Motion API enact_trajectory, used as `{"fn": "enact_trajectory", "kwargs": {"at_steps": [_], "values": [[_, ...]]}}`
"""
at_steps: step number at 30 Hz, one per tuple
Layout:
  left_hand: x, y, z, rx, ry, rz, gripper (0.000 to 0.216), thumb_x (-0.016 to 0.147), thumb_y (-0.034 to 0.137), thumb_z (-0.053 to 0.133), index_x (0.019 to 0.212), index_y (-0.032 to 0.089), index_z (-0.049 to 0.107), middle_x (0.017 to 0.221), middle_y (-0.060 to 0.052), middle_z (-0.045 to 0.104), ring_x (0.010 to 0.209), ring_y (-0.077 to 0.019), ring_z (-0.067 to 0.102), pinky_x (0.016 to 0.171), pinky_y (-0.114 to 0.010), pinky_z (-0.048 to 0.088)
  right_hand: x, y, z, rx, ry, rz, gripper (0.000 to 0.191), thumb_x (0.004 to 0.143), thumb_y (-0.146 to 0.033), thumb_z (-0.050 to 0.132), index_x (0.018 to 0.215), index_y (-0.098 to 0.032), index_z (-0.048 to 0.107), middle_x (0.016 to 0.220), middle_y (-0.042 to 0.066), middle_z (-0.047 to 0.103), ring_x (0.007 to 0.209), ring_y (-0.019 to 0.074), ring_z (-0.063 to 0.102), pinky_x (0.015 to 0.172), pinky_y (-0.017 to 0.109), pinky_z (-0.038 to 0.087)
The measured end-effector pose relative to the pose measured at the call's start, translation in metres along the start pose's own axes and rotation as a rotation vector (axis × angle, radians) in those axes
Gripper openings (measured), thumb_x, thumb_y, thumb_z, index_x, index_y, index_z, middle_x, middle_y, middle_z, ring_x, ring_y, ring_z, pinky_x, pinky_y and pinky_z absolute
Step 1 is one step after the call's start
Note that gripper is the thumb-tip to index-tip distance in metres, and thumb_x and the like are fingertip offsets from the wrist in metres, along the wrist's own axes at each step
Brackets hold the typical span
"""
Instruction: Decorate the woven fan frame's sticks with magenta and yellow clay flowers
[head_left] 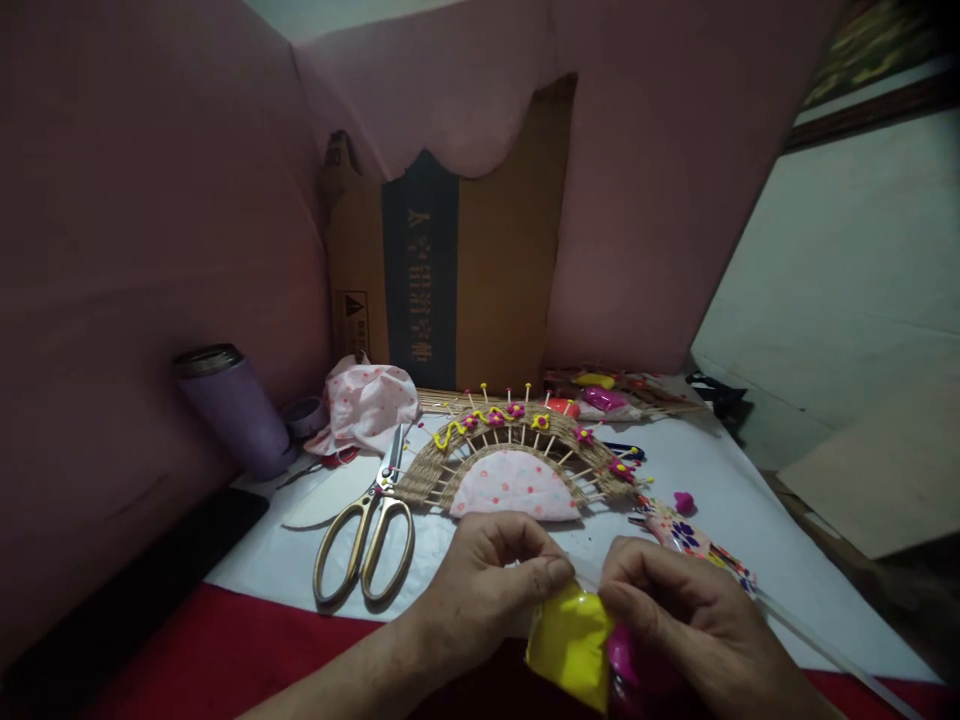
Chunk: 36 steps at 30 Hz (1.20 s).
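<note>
Low in front of me, my left hand [504, 572] pinches the top edge of a small clear plastic packet with yellow soft clay [571, 645] inside. My right hand [679, 600] is closed on the same packet's upper right edge. A magenta packet [621, 655] hangs below my right fingers, partly hidden. Just beyond my hands lies a woven twine half-ring fan [420, 482] with thin sticks and a dotted cloth half-circle [517, 485] at its centre. Small magenta-and-yellow clay flowers [540, 422] and a wavy yellow strip [450, 436] decorate its band.
Brass-handled scissors [367, 530] lie left of the fan. A purple tumbler [232, 410], tape roll [304, 415] and dotted cloth [367, 405] sit farther left. Torn cardboard [495, 270] stands behind. A magenta lump [683, 502] and a patterned piece [679, 530] lie right.
</note>
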<state>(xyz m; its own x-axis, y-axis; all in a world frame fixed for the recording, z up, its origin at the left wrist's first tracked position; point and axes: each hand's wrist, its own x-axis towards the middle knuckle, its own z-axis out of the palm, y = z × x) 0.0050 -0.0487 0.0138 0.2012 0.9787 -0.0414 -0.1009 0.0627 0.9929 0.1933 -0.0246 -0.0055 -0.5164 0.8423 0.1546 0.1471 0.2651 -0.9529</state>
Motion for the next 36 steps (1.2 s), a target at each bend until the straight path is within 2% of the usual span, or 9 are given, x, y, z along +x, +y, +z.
{"fn": "enact_trajectory", "kwargs": {"at_steps": [5, 8, 12, 15, 17, 19, 23, 27, 36], "values": [[0.008, 0.003, -0.011, 0.029, 0.088, -0.025, 0.021, 0.065, 0.032, 0.070, 0.063, 0.013, 0.061, 0.054, 0.003, 0.052, 0.051, -0.0084, 0.044, 0.052, -0.022, 0.034, 0.009, -0.003, -0.002, 0.328, 0.120, 0.174, 0.023, 0.084, -0.041, 0.054, 0.094, -0.020, 0.057, 0.074, -0.002, 0.051, 0.052, 0.0058, 0.042, 0.044, 0.017, 0.034], [0.014, 0.000, -0.023, 0.347, 0.185, 0.027, 0.018, 0.070, 0.031, 0.064, 0.062, 0.015, 0.062, 0.054, 0.000, 0.054, 0.051, -0.0111, 0.045, 0.049, -0.023, 0.031, 0.016, -0.007, -0.006, 0.439, 0.155, 0.137, 0.026, 0.080, -0.037, 0.059, 0.098, -0.018, 0.055, 0.079, -0.001, 0.054, 0.048, 0.0039, 0.041, 0.041, 0.015, 0.034], [0.019, -0.007, -0.031, 0.841, 0.274, 0.404, 0.012, 0.073, 0.021, 0.062, 0.083, 0.019, 0.068, 0.083, -0.007, 0.063, 0.079, -0.0212, 0.052, 0.069, -0.033, 0.039, 0.021, -0.003, -0.007, 0.410, 0.094, 0.080, 0.030, 0.082, -0.034, 0.058, 0.104, -0.017, 0.047, 0.084, 0.004, 0.061, 0.057, 0.0073, 0.054, 0.045, 0.017, 0.041], [0.018, -0.007, -0.025, 0.941, 0.239, 0.640, 0.018, 0.077, 0.017, 0.057, 0.092, 0.021, 0.065, 0.093, -0.007, 0.063, 0.091, -0.0226, 0.051, 0.080, -0.039, 0.039, 0.020, 0.003, -0.005, 0.402, 0.050, 0.047, 0.033, 0.081, -0.029, 0.058, 0.108, -0.018, 0.042, 0.091, 0.007, 0.063, 0.065, 0.0115, 0.061, 0.043, 0.017, 0.043], [0.015, -0.006, -0.016, 0.910, 0.143, 0.671, 0.014, 0.081, 0.017, 0.052, 0.090, 0.021, 0.063, 0.087, -0.005, 0.064, 0.087, -0.0203, 0.053, 0.080, -0.038, 0.040, 0.017, 0.004, -0.005, 0.312, 0.047, 0.028, 0.033, 0.080, -0.021, 0.058, 0.110, -0.019, 0.042, 0.092, 0.005, 0.064, 0.065, 0.0109, 0.062, 0.049, 0.019, 0.047], [0.011, -0.005, -0.004, 0.853, 0.071, 0.587, 0.013, 0.085, 0.023, 0.049, 0.083, 0.020, 0.061, 0.080, -0.004, 0.063, 0.079, -0.0180, 0.054, 0.073, -0.034, 0.042, 0.013, 0.001, -0.004, 0.136, 0.048, -0.025, 0.038, 0.080, -0.014, 0.055, 0.115, -0.020, 0.042, 0.091, 0.004, 0.065, 0.072, 0.0120, 0.063, 0.061, 0.024, 0.051], [0.008, -0.009, 0.015, 0.882, 0.112, 0.335, 0.019, 0.079, 0.037, 0.059, 0.073, 0.019, 0.059, 0.074, -0.003, 0.061, 0.070, -0.0181, 0.054, 0.064, -0.031, 0.040, 0.005, -0.003, -0.003, -0.281, 0.052, -0.198, 0.049, 0.080, -0.006, 0.047, 0.126, -0.020, 0.038, 0.085, 0.003, 0.066, 0.079, 0.0168, 0.064, 0.071, 0.032, 0.051], [0.008, -0.013, 0.021, 0.922, 0.138, 0.301, 0.017, 0.078, 0.033, 0.058, 0.070, 0.018, 0.060, 0.071, -0.004, 0.061, 0.067, -0.0180, 0.053, 0.062, -0.030, 0.037, 0.002, 0.000, 0.001, -0.488, 0.050, -0.334, 0.056, 0.079, -0.004, 0.040, 0.133, -0.015, 0.031, 0.097, 0.010, 0.067, 0.087, 0.0220, 0.064, 0.073, 0.037, 0.051], [0.016, -0.008, 0.007, 0.124, 0.056, 0.018, 0.026, 0.077, 0.037, 0.057, 0.061, 0.016, 0.053, 0.055, 0.003, 0.052, 0.052, -0.0087, 0.043, 0.053, -0.021, 0.034, 0.003, 0.000, -0.002, -0.432, 0.135, -0.317, 0.046, 0.084, -0.008, 0.043, 0.129, -0.015, 0.039, 0.096, 0.007, 0.069, 0.084, 0.0159, 0.065, 0.074, 0.030, 0.052]]}}
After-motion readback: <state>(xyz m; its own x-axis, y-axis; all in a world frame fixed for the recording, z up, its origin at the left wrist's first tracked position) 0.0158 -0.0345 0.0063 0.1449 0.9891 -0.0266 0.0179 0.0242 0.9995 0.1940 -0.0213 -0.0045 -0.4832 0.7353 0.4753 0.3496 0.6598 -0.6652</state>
